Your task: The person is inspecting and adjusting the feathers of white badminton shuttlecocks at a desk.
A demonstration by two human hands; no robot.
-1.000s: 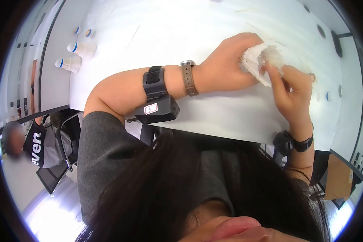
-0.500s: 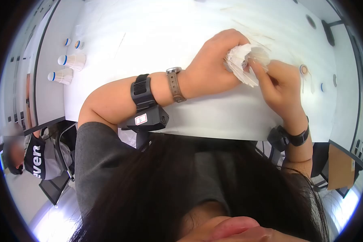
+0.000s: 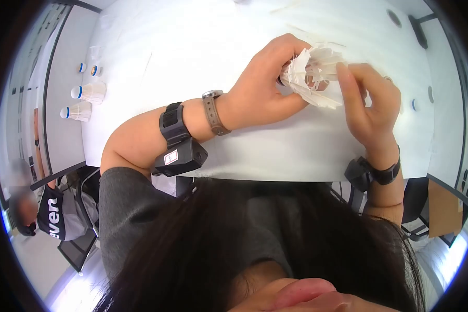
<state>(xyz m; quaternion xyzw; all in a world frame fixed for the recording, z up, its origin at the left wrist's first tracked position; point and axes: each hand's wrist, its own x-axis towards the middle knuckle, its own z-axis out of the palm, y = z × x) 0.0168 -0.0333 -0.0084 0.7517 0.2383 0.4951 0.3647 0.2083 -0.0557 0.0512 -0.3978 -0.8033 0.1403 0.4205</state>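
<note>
My left hand [image 3: 268,86] is wrapped round a white shuttlecock [image 3: 299,73], whose open feather skirt faces right. Its feathers look ragged and uneven at the rim. Just beside that rim is my right hand [image 3: 372,104], with thumb and forefinger brought together in a pinch. Whether a bit of feather sits between those fingertips is too small to make out. The base of the shuttlecock is mostly hidden by my left hand.
Two shuttlecocks with blue bands, an upper one [image 3: 88,93] and a lower one [image 3: 77,112], lie at the left of the white table [image 3: 192,57]. Small round caps [image 3: 95,70] are near them. A blue ring [image 3: 414,105] lies at right. Another person [image 3: 62,213] sits at far left.
My right hand has drawn back to the right, its fingers out of the feather skirt. The left hand has shifted slightly left, and more of the shuttlecock's inside shows.
</note>
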